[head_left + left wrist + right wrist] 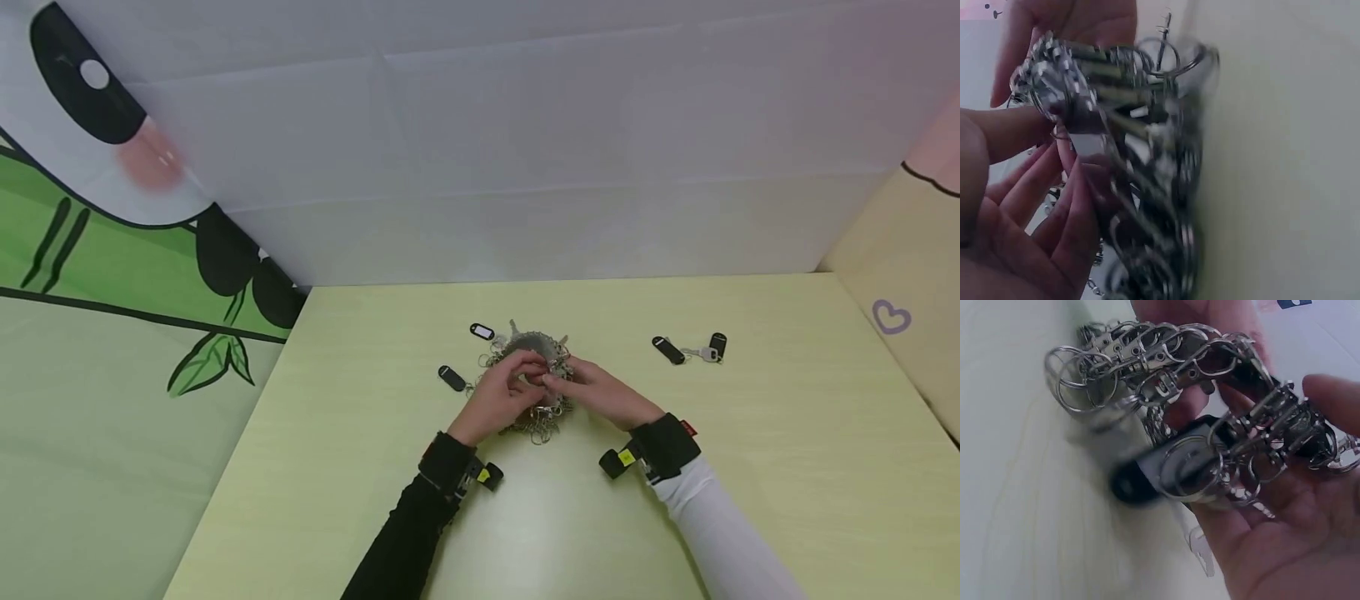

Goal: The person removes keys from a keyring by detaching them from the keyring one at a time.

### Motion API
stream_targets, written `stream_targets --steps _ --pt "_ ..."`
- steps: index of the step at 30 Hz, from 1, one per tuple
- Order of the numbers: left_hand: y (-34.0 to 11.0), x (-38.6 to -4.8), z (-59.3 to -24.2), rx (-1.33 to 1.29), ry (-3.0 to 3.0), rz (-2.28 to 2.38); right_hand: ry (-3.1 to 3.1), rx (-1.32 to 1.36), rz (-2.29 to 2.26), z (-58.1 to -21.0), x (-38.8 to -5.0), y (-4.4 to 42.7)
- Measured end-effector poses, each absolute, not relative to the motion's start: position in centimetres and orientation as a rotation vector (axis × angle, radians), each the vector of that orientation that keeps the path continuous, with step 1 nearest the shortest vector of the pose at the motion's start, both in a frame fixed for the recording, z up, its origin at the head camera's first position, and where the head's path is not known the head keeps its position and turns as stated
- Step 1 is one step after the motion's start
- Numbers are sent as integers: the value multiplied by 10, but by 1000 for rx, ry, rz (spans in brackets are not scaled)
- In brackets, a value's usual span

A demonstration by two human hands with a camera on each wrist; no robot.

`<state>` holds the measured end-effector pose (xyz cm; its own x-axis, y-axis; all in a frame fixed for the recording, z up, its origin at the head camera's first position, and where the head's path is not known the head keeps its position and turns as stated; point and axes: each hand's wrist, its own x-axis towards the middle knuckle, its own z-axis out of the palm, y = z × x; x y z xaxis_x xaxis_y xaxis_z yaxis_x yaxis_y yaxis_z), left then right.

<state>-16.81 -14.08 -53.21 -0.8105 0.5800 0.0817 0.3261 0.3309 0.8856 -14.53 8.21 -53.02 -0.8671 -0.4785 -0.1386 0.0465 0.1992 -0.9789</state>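
A round grey container point(531, 340) stands on the table, with many metal clasps and key rings point(538, 429) hung around its rim. My left hand point(501, 398) reaches over its near side. In the left wrist view the thumb and fingers pinch the rim among the metal clasps point(1125, 94). From the right, my right hand point(603, 393) grips the rim, thumb at the clasps and fingers behind. Below it dangles a black key tag point(1135, 486), blurred, near a silver key point(1201, 551). Exactly which clasp the fingertips touch is hidden.
Left of the container lie a black tag with a white label point(482, 331) and a plain black tag point(452, 377). Further right on the table point(787, 467) lie two black tags point(668, 350) with a silver key point(701, 353) between them. A pale cloth wall point(525, 225) stands behind.
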Motion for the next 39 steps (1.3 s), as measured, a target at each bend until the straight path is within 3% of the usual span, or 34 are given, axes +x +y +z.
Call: stream_targets --steps 9,23,34,39 --pt "-142 -167 -533 929 2785 1183 1988 -407 -1754 -526 -143 80" --pt "-144 -164 -518 904 2414 1516 2240 -365 -1581 -524 -144 85" --pt "-132 -157 -517 1192 2155 1267 2232 -321 -1609 -527 -149 94" --pt "-131 -159 -520 1149 2308 1317 2234 -396 -1631 -532 -152 100"
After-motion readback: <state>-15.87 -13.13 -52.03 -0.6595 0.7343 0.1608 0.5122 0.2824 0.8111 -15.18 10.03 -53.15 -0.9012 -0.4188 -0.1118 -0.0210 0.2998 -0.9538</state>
